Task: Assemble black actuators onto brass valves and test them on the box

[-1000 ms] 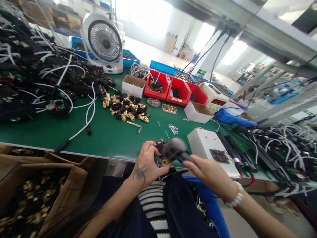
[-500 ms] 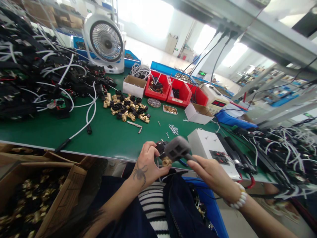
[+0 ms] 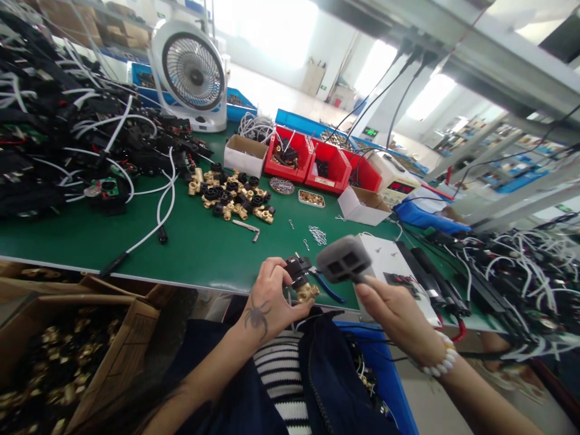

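1. Head view: the left hand (image 3: 274, 296) grips a black-and-brass assembly (image 3: 298, 269) at the green bench's (image 3: 212, 260) near edge, seemingly to steady it.
2. The right hand (image 3: 399, 311) clasps a grey mallet-like tool (image 3: 343, 258), its head raised apart from the assembly.
3. A blue-handled tool (image 3: 332, 292) crowds the assembly's right; clips (image 3: 317, 235) lie beyond.

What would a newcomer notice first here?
The grey mallet-like tool in the right hand would probably stand out first, beside the black-and-brass fitting in the left hand. Next come the white fan at the green bench's back left and a heap of brass fittings nearer the person.
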Demonstrator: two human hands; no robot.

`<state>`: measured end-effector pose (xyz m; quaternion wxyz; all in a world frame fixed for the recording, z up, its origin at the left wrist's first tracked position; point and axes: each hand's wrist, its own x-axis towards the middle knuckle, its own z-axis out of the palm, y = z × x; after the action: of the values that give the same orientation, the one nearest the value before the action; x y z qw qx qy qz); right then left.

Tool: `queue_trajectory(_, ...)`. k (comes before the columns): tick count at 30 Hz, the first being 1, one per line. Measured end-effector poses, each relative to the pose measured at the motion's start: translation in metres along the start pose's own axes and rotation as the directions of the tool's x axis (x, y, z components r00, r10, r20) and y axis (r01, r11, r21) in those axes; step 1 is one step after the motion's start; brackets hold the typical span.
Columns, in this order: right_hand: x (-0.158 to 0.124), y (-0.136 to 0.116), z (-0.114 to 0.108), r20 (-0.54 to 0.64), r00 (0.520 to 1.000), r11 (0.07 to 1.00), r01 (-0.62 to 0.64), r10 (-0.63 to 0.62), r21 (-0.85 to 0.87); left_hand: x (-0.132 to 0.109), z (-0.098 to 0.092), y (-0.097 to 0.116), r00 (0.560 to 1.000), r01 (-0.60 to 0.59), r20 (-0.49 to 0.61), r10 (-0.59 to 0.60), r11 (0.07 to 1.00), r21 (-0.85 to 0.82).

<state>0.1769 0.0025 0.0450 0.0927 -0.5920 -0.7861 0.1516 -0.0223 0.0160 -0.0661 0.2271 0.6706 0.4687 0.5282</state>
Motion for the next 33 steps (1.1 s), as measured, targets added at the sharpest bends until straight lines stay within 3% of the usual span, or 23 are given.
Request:
queue_trajectory(4,-0.001,0.001,0.009,0.186,0.982,0.992,0.043,-0.021,-0.115,-0.001,-0.001,0.002,1.000,-0.006,0.014,0.006,1.000,0.004)
queue_trajectory(7,0.016,0.001,-0.006,0.111,0.993,0.984,0.066,-0.048,-0.167,-0.001,0.000,0.002,1.000,0.022,0.004,-0.022,1.000,0.012)
queue_trajectory(10,0.058,0.005,-0.028,-0.046,0.996,0.973,0.058,-0.070,-0.225,-0.001,0.000,0.002,0.999,0.047,0.000,-0.047,0.999,0.020)
queue_trajectory(13,0.115,0.015,-0.036,-0.074,0.993,0.958,0.065,-0.089,-0.280,0.000,0.000,0.002,0.999,0.044,0.009,-0.044,0.999,0.023)
queue_trajectory(16,0.162,0.023,-0.025,-0.076,0.995,0.966,0.046,-0.067,-0.256,0.000,-0.001,0.003,0.999,0.037,0.011,-0.037,0.999,0.027)
queue_trajectory(20,0.188,0.024,-0.003,-0.108,0.992,0.982,0.040,-0.061,-0.185,-0.002,0.001,0.004,1.000,0.012,0.006,-0.012,1.000,0.022)
queue_trajectory(24,0.191,0.018,-0.001,-0.173,0.984,0.997,0.019,-0.031,-0.072,-0.005,0.002,0.004,1.000,-0.017,0.003,0.017,1.000,0.000)
queue_trajectory(27,0.178,0.010,-0.007,-0.188,0.982,0.998,-0.004,0.015,0.057,-0.004,-0.005,0.007,1.000,-0.019,-0.014,0.018,1.000,-0.017)
queue_trajectory(31,0.113,-0.008,-0.005,-0.085,0.996,0.960,0.005,0.019,0.280,0.002,-0.024,0.023,0.996,-0.060,-0.067,0.058,0.998,-0.029)
queue_trajectory(32,0.091,-0.014,-0.002,-0.039,0.999,0.933,0.007,0.008,0.361,0.003,-0.029,0.029,0.994,-0.088,-0.072,0.087,0.996,-0.017)
queue_trajectory(33,0.069,-0.019,0.002,0.042,0.999,0.836,-0.017,-0.007,0.548,0.005,-0.034,0.035,0.989,-0.130,-0.068,0.130,0.992,-0.001)
